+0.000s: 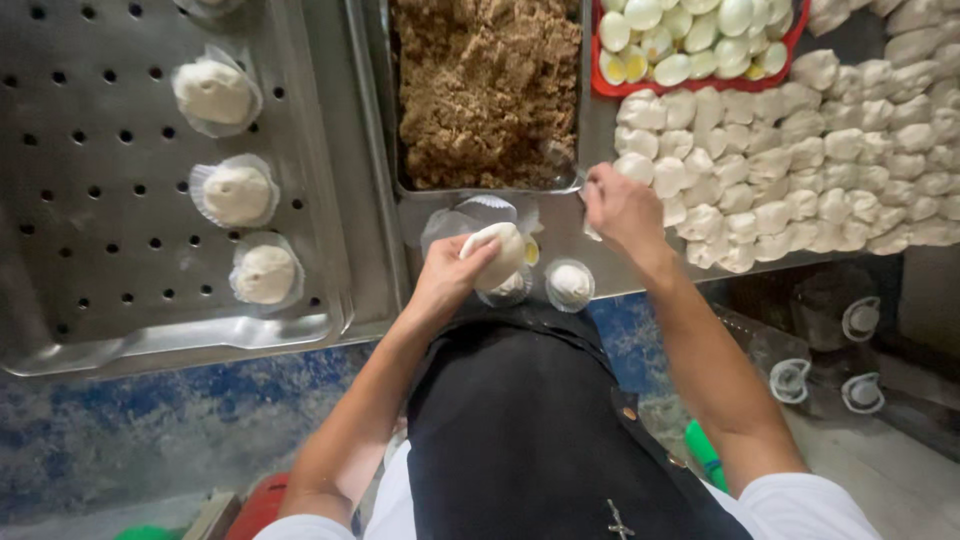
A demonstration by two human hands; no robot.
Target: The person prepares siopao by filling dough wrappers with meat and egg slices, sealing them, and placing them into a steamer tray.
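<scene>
The left hand (448,280) has its grip closed around a round white bun (497,255), holding it just above the near edge of the metal surface (570,235). Under the bun sit paper cups (480,215), and a small bun in a cup (570,285) stands just beside it. The right hand (622,208) rests at the edge of the dough pile (810,160); its fingers are curled together, but you cannot tell if they pinch a piece. The dough pieces lie in rows to the right. Behind the hands is a pan of brown filling (487,90), and next to it a red basket of egg halves (690,40). To the left is a metal tray with holes (100,200). Three buns in cups (237,192) stand on it in a row, well apart from the hands.
</scene>
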